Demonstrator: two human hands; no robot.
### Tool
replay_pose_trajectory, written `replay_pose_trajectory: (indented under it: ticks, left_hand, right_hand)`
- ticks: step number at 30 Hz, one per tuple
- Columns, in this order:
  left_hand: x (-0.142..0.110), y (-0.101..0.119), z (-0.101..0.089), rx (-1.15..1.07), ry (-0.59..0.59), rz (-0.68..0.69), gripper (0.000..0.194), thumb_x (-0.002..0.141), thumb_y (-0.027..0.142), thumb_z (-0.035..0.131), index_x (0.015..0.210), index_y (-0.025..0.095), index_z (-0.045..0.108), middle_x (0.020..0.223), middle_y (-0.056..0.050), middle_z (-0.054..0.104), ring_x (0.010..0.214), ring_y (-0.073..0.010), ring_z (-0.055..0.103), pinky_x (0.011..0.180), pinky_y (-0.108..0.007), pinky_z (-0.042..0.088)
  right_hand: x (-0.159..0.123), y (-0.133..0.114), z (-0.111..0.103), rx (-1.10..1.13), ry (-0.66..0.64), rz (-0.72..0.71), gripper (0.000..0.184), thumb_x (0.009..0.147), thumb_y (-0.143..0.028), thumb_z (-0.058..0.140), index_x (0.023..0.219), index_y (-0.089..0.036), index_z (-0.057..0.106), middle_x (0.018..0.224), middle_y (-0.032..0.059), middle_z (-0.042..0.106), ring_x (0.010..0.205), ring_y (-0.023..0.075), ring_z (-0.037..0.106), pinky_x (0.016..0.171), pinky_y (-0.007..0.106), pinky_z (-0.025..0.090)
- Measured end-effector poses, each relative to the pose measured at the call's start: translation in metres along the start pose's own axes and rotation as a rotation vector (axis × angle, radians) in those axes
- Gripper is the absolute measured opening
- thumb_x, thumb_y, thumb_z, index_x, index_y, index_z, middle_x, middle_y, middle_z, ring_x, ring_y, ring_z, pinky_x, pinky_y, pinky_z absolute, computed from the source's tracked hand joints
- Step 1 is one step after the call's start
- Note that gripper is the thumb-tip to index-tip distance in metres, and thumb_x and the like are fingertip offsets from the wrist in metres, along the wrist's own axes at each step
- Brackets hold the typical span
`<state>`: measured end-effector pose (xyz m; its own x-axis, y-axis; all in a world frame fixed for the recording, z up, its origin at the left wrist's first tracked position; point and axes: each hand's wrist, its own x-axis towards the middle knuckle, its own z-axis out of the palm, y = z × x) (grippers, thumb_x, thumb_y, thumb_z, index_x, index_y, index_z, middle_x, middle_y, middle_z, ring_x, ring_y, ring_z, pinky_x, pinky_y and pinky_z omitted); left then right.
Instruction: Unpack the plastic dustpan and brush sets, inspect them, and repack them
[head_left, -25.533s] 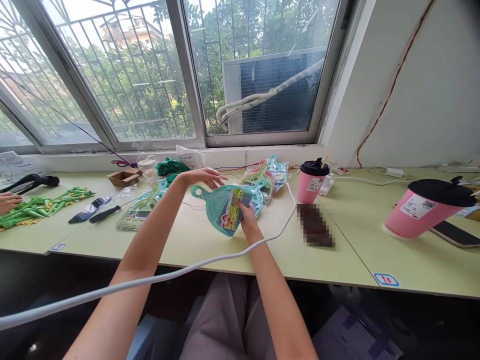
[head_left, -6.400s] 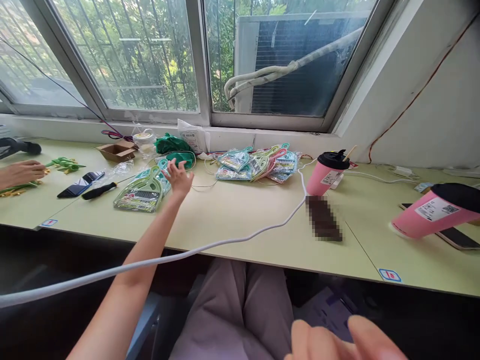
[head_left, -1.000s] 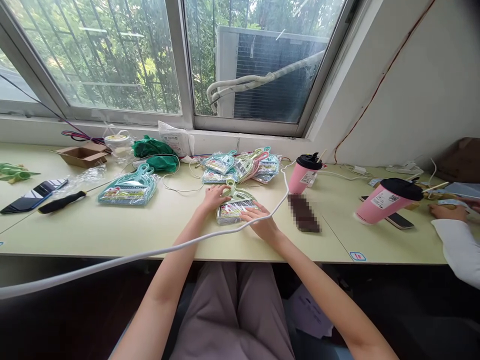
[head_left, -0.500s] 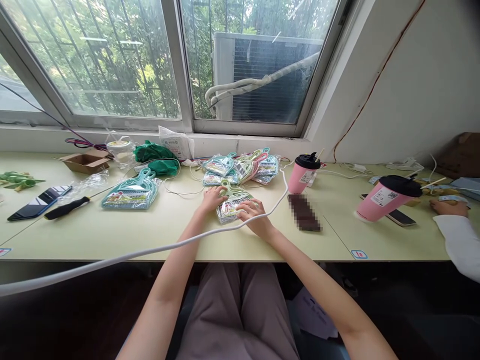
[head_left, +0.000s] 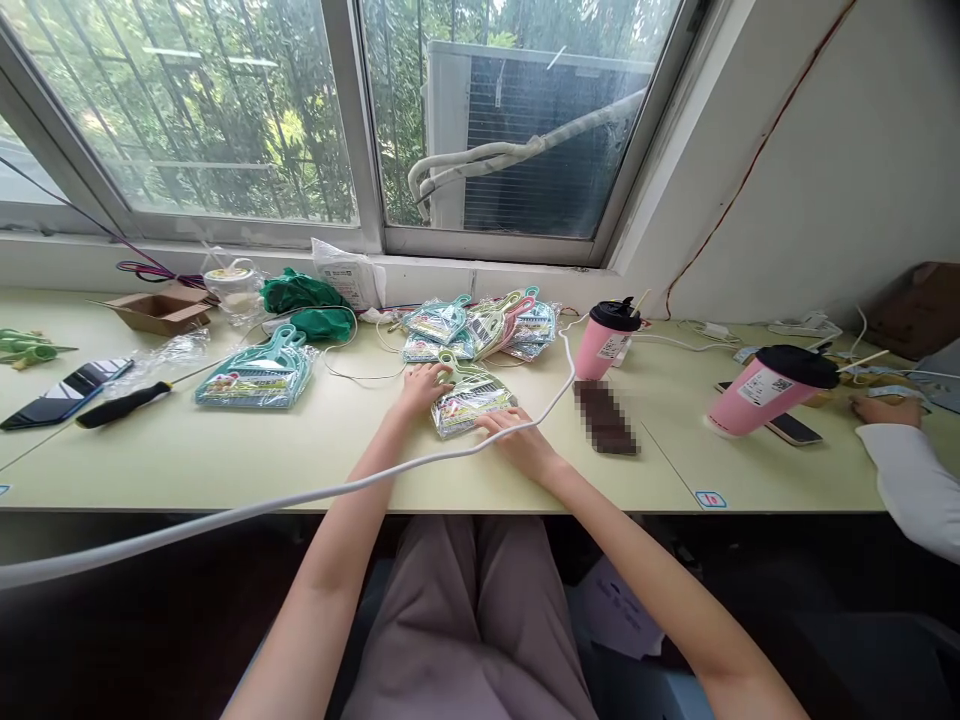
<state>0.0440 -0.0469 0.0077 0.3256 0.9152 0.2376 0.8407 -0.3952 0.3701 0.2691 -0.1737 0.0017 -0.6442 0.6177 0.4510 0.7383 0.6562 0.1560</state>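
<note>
A small green dustpan and brush set (head_left: pixel 474 398) in a clear wrapper lies on the table in front of me, its handle pointing away. My left hand (head_left: pixel 424 388) is closed on its left side, close to the base of the handle. At the lower right corner, my right hand (head_left: pixel 519 436) rests with its fingers stretched out, fingertips touching the wrapper's edge. Just behind is a pile of similar wrapped sets (head_left: pixel 495 328) in blue, green and pink. Another wrapped blue set (head_left: pixel 259 372) lies apart on the left.
A white cable (head_left: pixel 352 490) crosses in front of my forearms. Two pink cups (head_left: pixel 600 350) with black lids and a pixelated dark object (head_left: pixel 606 418) are on the right. A screwdriver (head_left: pixel 124 405) and phone (head_left: pixel 64 392) lie left. A co-worker's hand (head_left: pixel 889 408) is far right.
My right hand has slid off the set's face towards its lower right corner, uncovering more of the label. My left hand stays at the handle side. The view has shifted slightly.
</note>
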Motion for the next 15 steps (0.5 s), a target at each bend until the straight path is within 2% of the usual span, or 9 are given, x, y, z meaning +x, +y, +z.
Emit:
replay_pose_trajectory:
  ticks: [3, 6, 9, 12, 15]
  left_hand:
    - [0.001, -0.001, 0.002, -0.013, -0.01, -0.007, 0.037, 0.089, 0.041, 0.054, 0.123, 0.029, 0.06, 0.118, -0.007, 0.061, 0.118, -0.0292, 0.049, 0.101, -0.041, 0.032]
    - [0.002, -0.001, 0.002, -0.015, -0.012, -0.011, 0.036, 0.089, 0.041, 0.054, 0.123, 0.03, 0.06, 0.118, -0.007, 0.061, 0.118, -0.0293, 0.049, 0.101, -0.042, 0.033]
    - [0.001, -0.001, 0.002, -0.024, -0.001, -0.004, 0.035, 0.089, 0.041, 0.054, 0.122, 0.029, 0.061, 0.117, -0.008, 0.062, 0.117, -0.0293, 0.049, 0.101, -0.042, 0.033]
    - [0.001, 0.0, 0.002, -0.007, 0.015, -0.01, 0.034, 0.089, 0.041, 0.055, 0.121, 0.031, 0.061, 0.114, -0.007, 0.063, 0.116, -0.029, 0.05, 0.1, -0.041, 0.033]
    - [0.0, 0.003, 0.001, 0.028, 0.035, -0.019, 0.034, 0.089, 0.043, 0.055, 0.12, 0.031, 0.062, 0.11, -0.007, 0.064, 0.113, -0.0289, 0.05, 0.099, -0.041, 0.032]
  right_hand:
    - [0.001, 0.011, 0.004, 0.02, 0.04, 0.038, 0.032, 0.092, -0.004, 0.045, 0.118, -0.019, 0.058, 0.102, 0.0062, 0.072, 0.098, 0.0197, 0.063, 0.088, 0.034, 0.039]
    - [0.005, 0.02, 0.006, -0.027, 0.007, 0.068, 0.023, 0.094, -0.006, 0.045, 0.103, -0.018, 0.063, 0.095, 0.0061, 0.073, 0.091, 0.0194, 0.063, 0.086, 0.034, 0.037]
    - [0.01, 0.026, 0.005, -0.101, -0.03, 0.089, 0.024, 0.092, -0.002, 0.046, 0.099, -0.016, 0.064, 0.087, 0.006, 0.071, 0.085, 0.0197, 0.062, 0.084, 0.034, 0.035]
    - [0.013, 0.026, 0.004, -0.182, -0.059, 0.055, 0.03, 0.089, 0.003, 0.043, 0.09, -0.016, 0.066, 0.08, 0.0071, 0.069, 0.082, 0.0214, 0.059, 0.082, 0.035, 0.033]
    - [0.009, 0.016, 0.003, -0.213, -0.059, 0.008, 0.034, 0.086, 0.005, 0.04, 0.083, -0.016, 0.067, 0.077, 0.0081, 0.067, 0.079, 0.0227, 0.057, 0.083, 0.037, 0.034]
